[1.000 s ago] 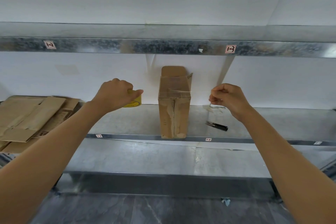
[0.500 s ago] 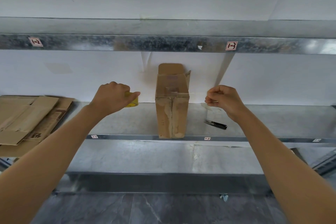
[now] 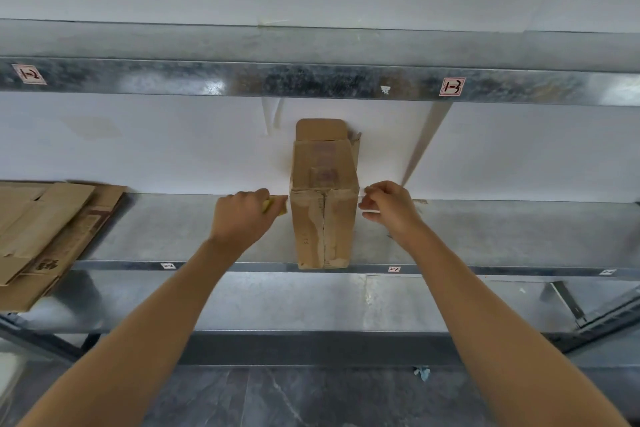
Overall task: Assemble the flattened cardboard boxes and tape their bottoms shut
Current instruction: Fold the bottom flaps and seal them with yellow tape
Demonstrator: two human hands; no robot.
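**Gripped both sides, ready to stick it down**

Left hand [image 3: 242,218] is curled round the yellow roll [image 3: 274,206], and right hand [image 3: 388,208] has its fingers pinched on what looks like the tape end [image 3: 361,191]. The clear strip is too thin to really make out. The box [image 3: 323,218] stands right between the two hands on the shelf [image 3: 242,267]. Its seamed face is toward me, and a flap sticks up at the far end. That centre seam looks like the two bottom flaps meeting, so I'd say this is the taping step, with nothing stuck down yet as far as I can see. The flat boxes [image 3: 45,229] are well off to the outside of the left hand.

How I'd do it from here:

- Keep the strip taut between the hands so it doesn't fold back on itself.
- Bring both hands down level, so it lands square and not on a slant.
- Touch the middle down first, then smooth outward toward each hand.
- Wrap a bit over each side before cutting.

The box is tall and light and nobody's holding it, so pulling harder on one side will probably tip or slide it. Even tension is the trick.
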